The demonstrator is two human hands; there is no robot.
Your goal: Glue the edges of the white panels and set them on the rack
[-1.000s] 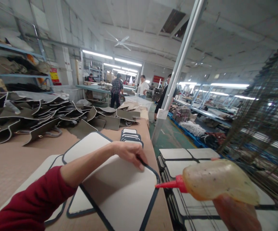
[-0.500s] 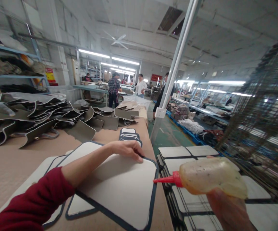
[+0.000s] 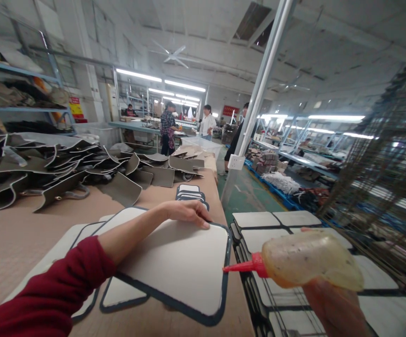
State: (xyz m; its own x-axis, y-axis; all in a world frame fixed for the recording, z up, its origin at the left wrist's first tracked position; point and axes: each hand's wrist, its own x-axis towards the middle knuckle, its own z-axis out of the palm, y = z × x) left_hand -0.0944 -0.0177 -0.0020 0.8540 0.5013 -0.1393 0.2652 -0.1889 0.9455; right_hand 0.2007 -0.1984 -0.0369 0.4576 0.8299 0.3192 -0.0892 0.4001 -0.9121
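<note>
My left hand (image 3: 190, 213) grips the far edge of a white panel with a dark blue border (image 3: 178, 267), thumb on top and fingers over the edge. In my right hand (image 3: 332, 299) is a translucent yellowish squeeze bottle (image 3: 311, 260), lying nearly level. Its red nozzle (image 3: 241, 267) points left, and the tip meets the panel's right border. Another bordered panel (image 3: 123, 295) lies beneath, partly covered, with more panels (image 3: 58, 252) to the left under my forearm.
Small bordered pieces (image 3: 190, 192) are stacked beyond the panel. Brown folded pieces with white edges (image 3: 65, 164) heap at the table's back left. Right of the table, white panels (image 3: 266, 236) sit on a rack. A metal post (image 3: 255, 93) stands ahead; people (image 3: 167, 128) are farther off.
The nozzle tip has moved slightly nearer me along the panel's right border. The held panel has turned a little, its near corner rising in view. Both hands keep their hold.
</note>
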